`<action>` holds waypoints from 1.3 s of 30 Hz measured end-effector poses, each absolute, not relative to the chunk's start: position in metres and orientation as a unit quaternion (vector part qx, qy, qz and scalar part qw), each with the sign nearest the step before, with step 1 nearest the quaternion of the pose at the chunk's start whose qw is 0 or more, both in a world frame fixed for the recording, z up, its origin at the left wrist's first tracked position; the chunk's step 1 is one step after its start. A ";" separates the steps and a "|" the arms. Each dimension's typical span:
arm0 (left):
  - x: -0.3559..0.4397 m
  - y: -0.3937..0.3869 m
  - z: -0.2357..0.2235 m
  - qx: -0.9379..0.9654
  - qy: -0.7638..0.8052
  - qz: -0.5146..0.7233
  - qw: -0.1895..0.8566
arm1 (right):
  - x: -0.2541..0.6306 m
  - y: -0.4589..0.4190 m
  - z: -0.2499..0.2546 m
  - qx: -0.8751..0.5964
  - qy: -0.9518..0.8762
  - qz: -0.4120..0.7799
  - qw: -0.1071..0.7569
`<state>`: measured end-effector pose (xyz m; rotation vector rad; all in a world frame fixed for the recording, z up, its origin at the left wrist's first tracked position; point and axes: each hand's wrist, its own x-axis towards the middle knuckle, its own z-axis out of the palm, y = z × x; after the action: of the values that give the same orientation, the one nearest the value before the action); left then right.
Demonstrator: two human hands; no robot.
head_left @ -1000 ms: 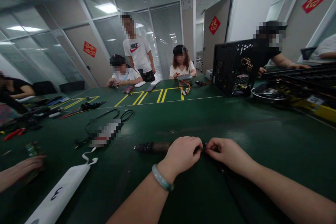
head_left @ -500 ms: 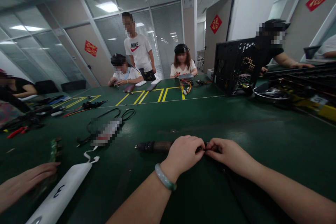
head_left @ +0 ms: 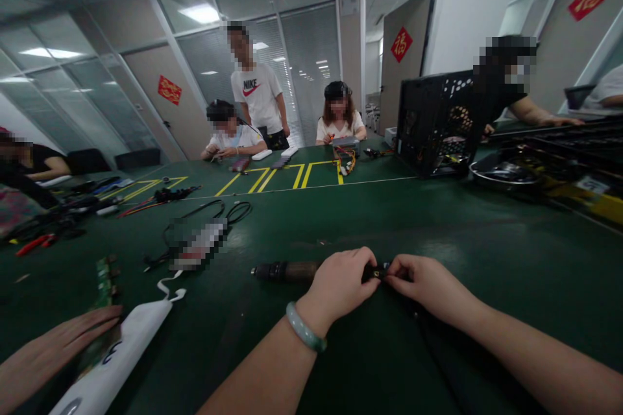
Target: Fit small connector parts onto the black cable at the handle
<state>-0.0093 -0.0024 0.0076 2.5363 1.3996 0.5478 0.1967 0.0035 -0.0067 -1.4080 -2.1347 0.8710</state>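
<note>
An electric screwdriver [head_left: 298, 272], with a dark brown body and a black nose, lies along the green table with its tip pointing left. My left hand [head_left: 339, 282], above a jade-coloured bangle [head_left: 304, 329], is closed around its rear part. At that end, between my hands, a small black piece [head_left: 374, 271] with a yellow mark shows; it looks like a cable connector. My right hand [head_left: 421, 280] pinches its right end between thumb and fingers. A black cable [head_left: 431, 337] runs from below my right hand towards the front edge. My fingers hide the joint partly.
At left another person's hand [head_left: 63, 340] rests by a green circuit board [head_left: 104, 282], beside a white strip [head_left: 126, 350]. Beyond lie black cables [head_left: 236, 211]. A black computer case [head_left: 423, 126] and a metal bowl [head_left: 503, 175] stand at right. Several people are around the table.
The gap between my hands has widened a little, and more of the black piece with the yellow mark shows. The other person's hand at left has shifted right.
</note>
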 end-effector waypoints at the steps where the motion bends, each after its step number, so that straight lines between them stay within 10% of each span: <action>1: -0.009 -0.003 0.008 0.856 0.473 0.184 0.100 | 0.197 0.004 -0.007 -0.509 -0.772 0.312 0.219; 39: -0.009 -0.004 0.012 0.866 0.463 0.164 0.095 | 0.200 0.008 -0.010 -0.496 -0.780 0.307 0.226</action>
<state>-0.0095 -0.0040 0.0124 2.5664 1.3725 0.4868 0.2001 0.0077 -0.0096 -1.3685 -2.1514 0.8453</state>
